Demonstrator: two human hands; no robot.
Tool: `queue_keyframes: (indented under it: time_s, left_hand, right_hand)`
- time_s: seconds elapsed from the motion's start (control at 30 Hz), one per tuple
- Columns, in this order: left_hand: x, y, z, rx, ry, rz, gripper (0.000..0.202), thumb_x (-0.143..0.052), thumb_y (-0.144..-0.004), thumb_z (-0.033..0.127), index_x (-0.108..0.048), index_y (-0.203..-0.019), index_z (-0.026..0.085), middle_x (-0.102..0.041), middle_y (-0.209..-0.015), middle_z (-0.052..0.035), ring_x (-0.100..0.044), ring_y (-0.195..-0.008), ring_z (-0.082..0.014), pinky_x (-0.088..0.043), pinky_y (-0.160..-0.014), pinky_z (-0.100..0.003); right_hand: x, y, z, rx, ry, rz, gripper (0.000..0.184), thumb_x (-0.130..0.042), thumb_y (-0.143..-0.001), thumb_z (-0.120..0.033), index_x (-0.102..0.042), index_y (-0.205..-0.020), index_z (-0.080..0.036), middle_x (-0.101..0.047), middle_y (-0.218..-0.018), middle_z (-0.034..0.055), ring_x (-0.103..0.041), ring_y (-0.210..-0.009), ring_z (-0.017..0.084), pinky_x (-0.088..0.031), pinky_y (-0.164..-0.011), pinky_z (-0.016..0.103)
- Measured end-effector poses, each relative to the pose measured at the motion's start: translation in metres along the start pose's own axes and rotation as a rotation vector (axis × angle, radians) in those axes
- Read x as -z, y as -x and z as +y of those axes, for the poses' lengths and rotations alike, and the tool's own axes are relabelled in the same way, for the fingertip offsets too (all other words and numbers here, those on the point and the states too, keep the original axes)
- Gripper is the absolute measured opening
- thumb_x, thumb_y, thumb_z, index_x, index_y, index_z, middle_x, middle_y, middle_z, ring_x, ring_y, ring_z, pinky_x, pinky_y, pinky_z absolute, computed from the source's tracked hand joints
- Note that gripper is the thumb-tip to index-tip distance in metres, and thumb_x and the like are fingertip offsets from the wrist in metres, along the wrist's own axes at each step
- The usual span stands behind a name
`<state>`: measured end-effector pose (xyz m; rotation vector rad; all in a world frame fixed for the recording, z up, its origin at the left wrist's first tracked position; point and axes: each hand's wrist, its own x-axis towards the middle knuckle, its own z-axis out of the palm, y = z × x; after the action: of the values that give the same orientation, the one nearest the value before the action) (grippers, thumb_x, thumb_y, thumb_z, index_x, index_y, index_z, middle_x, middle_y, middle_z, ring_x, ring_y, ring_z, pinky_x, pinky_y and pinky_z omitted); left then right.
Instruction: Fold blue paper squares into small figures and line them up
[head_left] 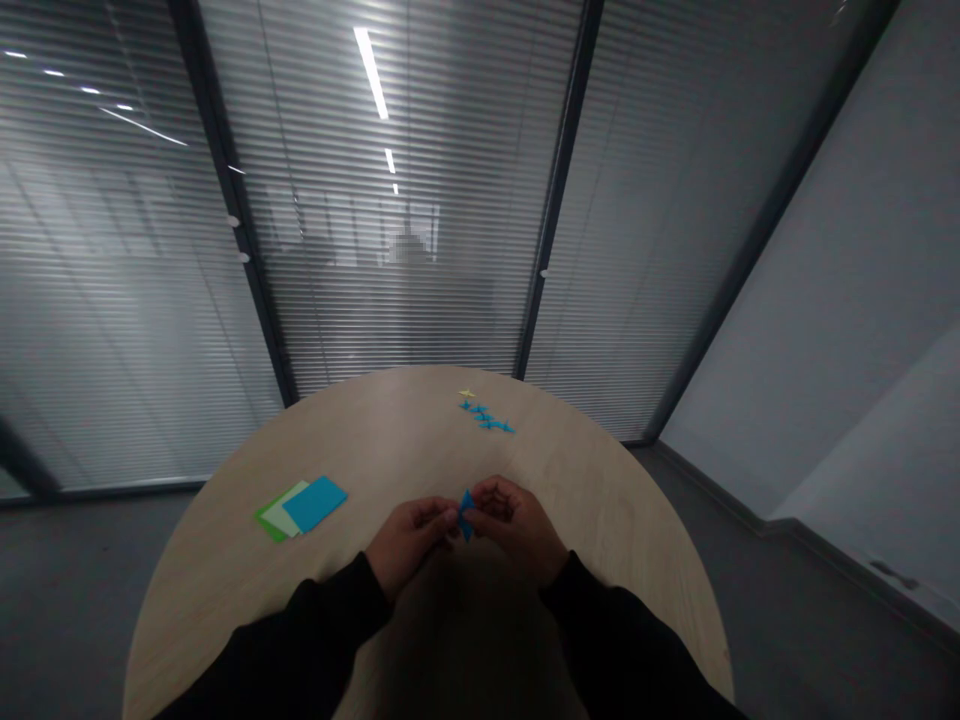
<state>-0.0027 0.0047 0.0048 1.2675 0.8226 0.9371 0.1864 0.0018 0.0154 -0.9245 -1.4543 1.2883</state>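
Between my two hands is a small folded piece of blue paper [466, 515], pointed at its top and bottom ends. My left hand [417, 532] pinches its left side between thumb and fingers. From the other side, my right hand [514, 520] grips it with the thumb in front and the fingers curled behind. The paper is held just above the near middle of the round table. Its finer creases are too small to make out, and the fingers hide part of it.
A fanned stack of blue and green paper sheets [315, 503] lies on the wooden table [390, 430] at left. Farther back, several small folded blue paper shapes [484, 416] sit in a group beside a yellow one [466, 393]. Blinds [405, 300] cover the glass wall behind.
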Motion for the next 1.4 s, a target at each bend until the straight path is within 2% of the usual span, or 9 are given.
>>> queue_keyframes:
  time_s: [0.3, 0.53, 0.73, 0.87, 1.17, 1.4]
  left_hand:
    - [-0.002, -0.002, -0.002, -0.014, -0.026, 0.040, 0.047, -0.078, -0.071, 0.057, -0.075, -0.087, 0.013, -0.067, -0.072, -0.0039, -0.057, -0.064, -0.0137, -0.042, -0.064, -0.027]
    - [-0.004, 0.002, 0.001, -0.025, -0.068, 0.068, 0.044, -0.077, -0.073, 0.055, -0.074, -0.088, 0.013, -0.068, -0.072, -0.0039, -0.056, -0.063, -0.0137, -0.041, -0.063, -0.026]
    - [-0.005, 0.001, -0.001, -0.060, -0.070, 0.120, 0.040, -0.075, -0.077, 0.053, -0.073, -0.083, 0.014, -0.066, -0.070, -0.0030, -0.055, -0.060, -0.0132, -0.040, -0.061, -0.026]
    - [-0.004, 0.001, 0.000, -0.063, -0.073, 0.128, 0.039, -0.076, -0.076, 0.051, -0.073, -0.087, 0.014, -0.067, -0.072, -0.0031, -0.056, -0.062, -0.0141, -0.042, -0.062, -0.026]
    - [-0.008, 0.001, 0.003, -0.076, -0.132, 0.139, 0.040, -0.074, -0.076, 0.052, -0.073, -0.090, 0.015, -0.067, -0.070, -0.0025, -0.054, -0.060, -0.0141, -0.040, -0.060, -0.026]
    - [-0.009, 0.002, 0.003, -0.108, -0.220, 0.189, 0.036, -0.073, -0.077, 0.051, -0.073, -0.081, 0.016, -0.067, -0.069, -0.0037, -0.055, -0.063, -0.0165, -0.040, -0.061, -0.027]
  right_hand:
    - [-0.001, 0.001, 0.004, 0.051, 0.081, 0.031, 0.031, -0.077, -0.077, -0.033, -0.059, -0.098, -0.020, -0.070, -0.083, 0.0017, -0.068, -0.074, 0.016, -0.051, -0.069, 0.030]
    - [-0.006, 0.005, -0.001, 0.088, 0.194, 0.066, 0.026, -0.076, -0.079, -0.037, -0.056, -0.083, -0.021, -0.068, -0.074, -0.0002, -0.066, -0.067, 0.016, -0.049, -0.061, 0.028]
    - [-0.005, 0.003, -0.003, 0.081, 0.165, 0.065, 0.026, -0.077, -0.077, -0.038, -0.063, -0.089, -0.021, -0.071, -0.079, 0.0015, -0.068, -0.072, 0.017, -0.054, -0.069, 0.031]
    - [-0.006, 0.002, -0.002, 0.097, 0.185, 0.072, 0.026, -0.076, -0.078, -0.039, -0.064, -0.091, -0.020, -0.072, -0.082, 0.0034, -0.069, -0.075, 0.017, -0.055, -0.072, 0.032]
    - [-0.011, 0.000, 0.007, 0.112, 0.204, 0.140, 0.025, -0.077, -0.077, -0.037, -0.061, -0.088, -0.021, -0.069, -0.079, 0.0021, -0.066, -0.072, 0.017, -0.053, -0.067, 0.030]
    - [-0.013, 0.000, 0.008, 0.105, 0.206, 0.166, 0.024, -0.077, -0.076, -0.033, -0.059, -0.086, -0.021, -0.065, -0.074, 0.0001, -0.063, -0.068, 0.016, -0.051, -0.064, 0.029]
